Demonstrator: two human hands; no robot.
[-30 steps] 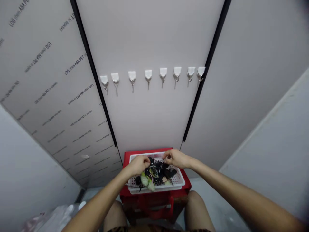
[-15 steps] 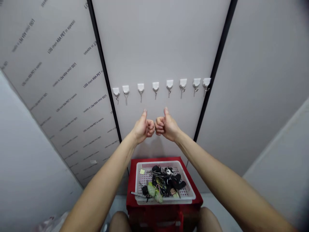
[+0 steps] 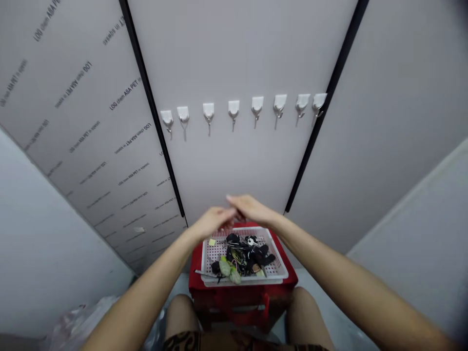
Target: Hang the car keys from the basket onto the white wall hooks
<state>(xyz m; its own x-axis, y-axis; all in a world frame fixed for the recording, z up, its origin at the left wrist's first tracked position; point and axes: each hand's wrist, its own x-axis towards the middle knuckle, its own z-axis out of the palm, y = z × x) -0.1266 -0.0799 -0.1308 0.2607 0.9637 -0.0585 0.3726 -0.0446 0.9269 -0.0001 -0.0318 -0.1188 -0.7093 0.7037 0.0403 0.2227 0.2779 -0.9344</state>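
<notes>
My left hand [image 3: 212,220] and my right hand [image 3: 248,209] hover side by side just above the far edge of a white plastic basket [image 3: 280,270]. Both hands have their fingers stretched out and hold nothing; they are slightly blurred by motion. The basket holds a tangle of black keys and key fobs [image 3: 244,253] with a green tag [image 3: 226,268]. It rests on a red stool [image 3: 239,292] between my knees. A row of several white wall hooks [image 3: 234,109] runs across the grey panel above; all of them hang bare.
Grey wall panels with black vertical seams [image 3: 153,122] close in the space ahead. A panel with printed protective film [image 3: 84,136] slants at the left. A crumpled clear plastic bag [image 3: 73,324] lies on the floor at lower left.
My hands left the basket, rose in front of the wall as thumbs-up fists, then came down again and opened over the basket's far edge.
</notes>
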